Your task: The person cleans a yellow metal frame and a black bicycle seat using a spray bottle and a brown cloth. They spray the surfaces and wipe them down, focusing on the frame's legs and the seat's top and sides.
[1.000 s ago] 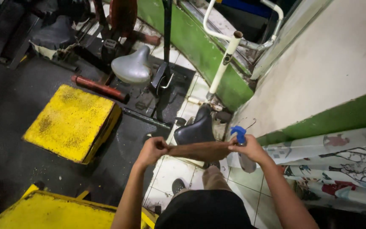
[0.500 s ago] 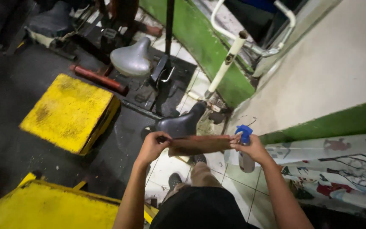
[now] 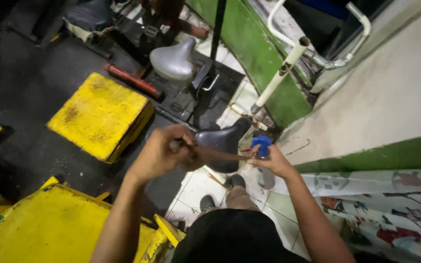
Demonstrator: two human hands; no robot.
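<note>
The left hand (image 3: 164,153) is curled shut around one end of a thin brown strip (image 3: 218,155), which stretches across to the right hand (image 3: 271,163). The right hand pinches the strip's other end and also clasps a small bottle with a blue cap (image 3: 261,146). Just beyond the strip sits a black bicycle saddle (image 3: 222,141), above the tiled floor (image 3: 196,187).

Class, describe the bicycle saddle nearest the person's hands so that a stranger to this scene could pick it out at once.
Start at the green wall panel and follow the white tube down to the tiled floor. Just beyond the left hand and right hand sits the glossy black bicycle saddle. Unlike the grey saddle farther off, it is dark and partly crossed by the thin stick the hands hold.
</note>
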